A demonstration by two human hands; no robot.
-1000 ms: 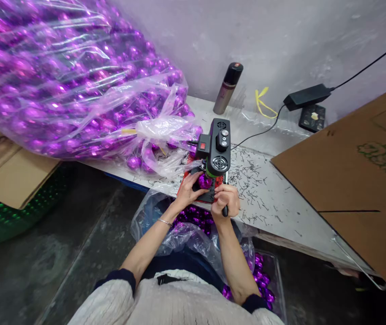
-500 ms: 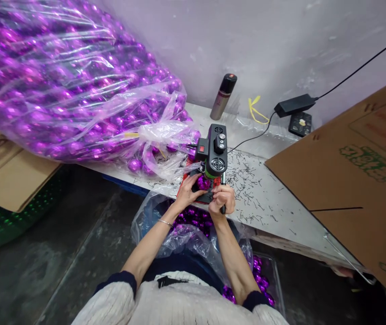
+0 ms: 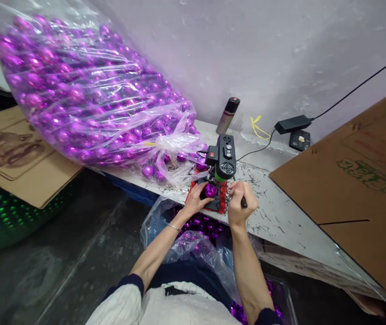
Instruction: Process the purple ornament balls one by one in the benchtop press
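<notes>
A small black bench machine (image 3: 227, 155) with round vents and a red switch stands on the table over a dark base with red strips. Between the fingers and thumb of my left hand (image 3: 194, 199) is a shiny purple bauble (image 3: 210, 190), held on the base below the machine's head. My right hand (image 3: 242, 203), to the right of the machine, is wrapped round a black lever handle (image 3: 244, 202), whose end pokes out of the fist. Beneath the table edge, an open clear plastic bag (image 3: 166, 216) with purple baubles in it lies before my body.
A big clear bag of purple baubles (image 3: 88, 99) fills the left. Behind the machine are a spray can (image 3: 227, 115), a yellow tie (image 3: 257, 127) and a black power adapter (image 3: 293, 124) with its cable. A cardboard box (image 3: 355, 180) bounds the right; dark bits litter the tabletop (image 3: 281, 221).
My right hand has moved right, away from the machine's base, with the lever handle still in its grip. My left hand stays at the bauble. The whole view has shifted slightly.
</notes>
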